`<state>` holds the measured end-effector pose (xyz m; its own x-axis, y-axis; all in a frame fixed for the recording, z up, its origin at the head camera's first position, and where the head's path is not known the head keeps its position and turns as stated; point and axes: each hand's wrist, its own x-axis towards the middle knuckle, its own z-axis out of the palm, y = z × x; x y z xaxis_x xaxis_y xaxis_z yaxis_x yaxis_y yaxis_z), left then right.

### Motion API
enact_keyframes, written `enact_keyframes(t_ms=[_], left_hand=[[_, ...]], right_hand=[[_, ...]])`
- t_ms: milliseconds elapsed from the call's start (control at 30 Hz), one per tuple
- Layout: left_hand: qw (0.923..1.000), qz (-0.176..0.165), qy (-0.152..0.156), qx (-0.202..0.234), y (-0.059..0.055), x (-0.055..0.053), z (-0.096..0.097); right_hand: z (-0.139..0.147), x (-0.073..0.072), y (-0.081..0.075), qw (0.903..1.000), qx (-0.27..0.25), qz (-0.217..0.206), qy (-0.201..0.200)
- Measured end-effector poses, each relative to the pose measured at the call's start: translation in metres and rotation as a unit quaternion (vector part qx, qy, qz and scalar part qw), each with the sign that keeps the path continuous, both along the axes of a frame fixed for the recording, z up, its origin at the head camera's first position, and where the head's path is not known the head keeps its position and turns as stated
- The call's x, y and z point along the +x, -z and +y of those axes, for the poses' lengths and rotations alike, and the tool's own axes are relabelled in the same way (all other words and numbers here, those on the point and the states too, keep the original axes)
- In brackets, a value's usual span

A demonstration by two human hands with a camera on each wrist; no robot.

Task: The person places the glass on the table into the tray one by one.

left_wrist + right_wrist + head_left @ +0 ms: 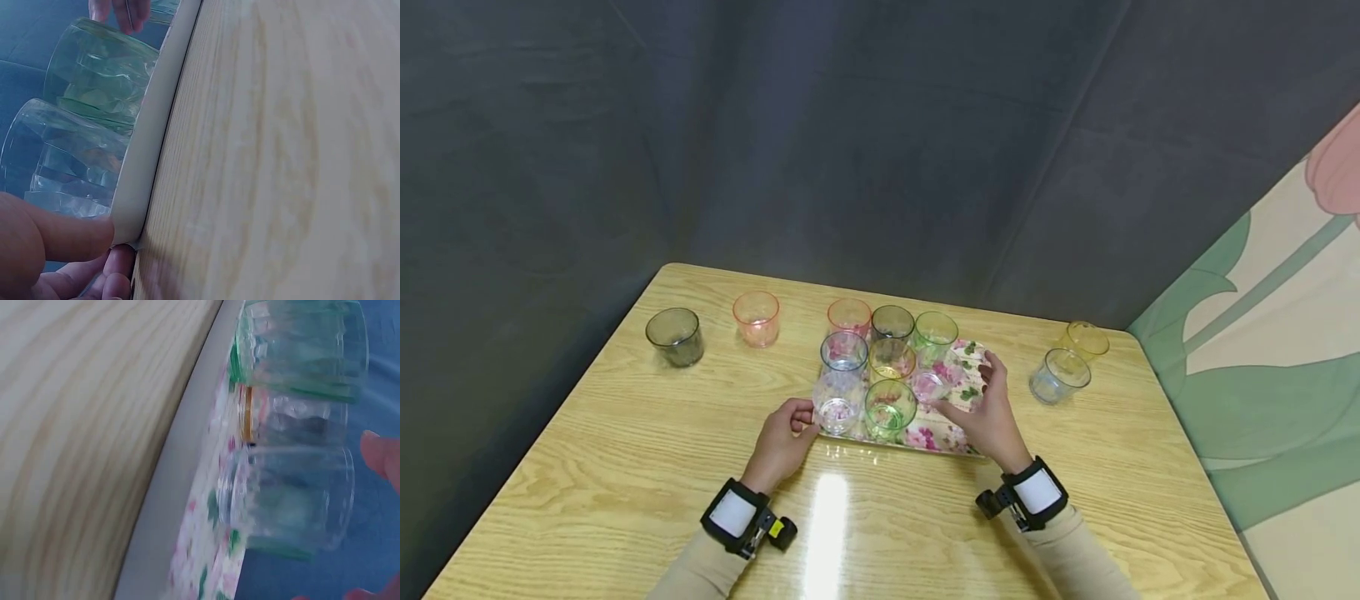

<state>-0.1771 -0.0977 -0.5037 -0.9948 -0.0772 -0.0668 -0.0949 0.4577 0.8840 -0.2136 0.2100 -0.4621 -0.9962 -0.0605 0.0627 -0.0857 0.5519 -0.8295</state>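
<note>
A floral tray [951, 437] carries several coloured glasses. My left hand [780, 446] pinches its front left corner, with the thumb on the rim [134, 187] and fingers curled beneath in the left wrist view. Beside that thumb stands a clear glass [837, 408], then a green glass [890, 410]. Over the tray's right part, my right hand [992, 417] has thumb and fingers spread apart, holding nothing. Its thumb is near another clear glass [929, 387], which shows upright on the tray in the right wrist view, close to the fingertips [378, 453].
Farther back on the tray are blue [844, 354], yellow [891, 360], pink [848, 317], grey [892, 325] and green [936, 337] glasses. Off the tray, a grey glass [677, 340] and an orange-pink one [757, 321] stand left; a clear-blue glass [1058, 379] and a yellow one [1087, 340] stand right.
</note>
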Motion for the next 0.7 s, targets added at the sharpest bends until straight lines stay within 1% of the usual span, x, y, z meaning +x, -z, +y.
enact_keyframes(t_ms=[100, 233, 300, 433, 533, 600, 700], left_hand=[[1.0, 0.004, -0.001, 0.002, -0.001, 0.0, 0.0], [1.0, 0.004, 0.002, 0.002, -0.001, 0.0, 0.0], [1.0, 0.005, 0.003, 0.001, 0.0, 0.0, 0.0], [1.0, 0.008, 0.002, -0.001, 0.001, 0.0, 0.0], [1.0, 0.008, 0.002, -0.002, 0.002, 0.0, 0.001], [1.0, 0.009, 0.002, -0.002, 0.002, 0.0, 0.001], [0.9999, 0.011, 0.002, -0.002, 0.001, 0.0, 0.001]], right_hand=[[0.008, 0.007, -0.004, 0.9997, 0.019, 0.003, 0.012], [0.019, 0.014, -0.006, 0.9976, 0.052, 0.011, 0.043], [0.024, 0.016, -0.005, 0.9954, 0.075, 0.015, 0.057], [0.035, 0.02, -0.003, 0.9893, 0.126, 0.018, 0.072], [0.044, 0.023, -0.002, 0.983, 0.171, -0.005, 0.067], [0.05, 0.025, -0.002, 0.9768, 0.204, -0.031, 0.059], [0.056, 0.029, 0.0, 0.9648, 0.246, -0.083, 0.04]])
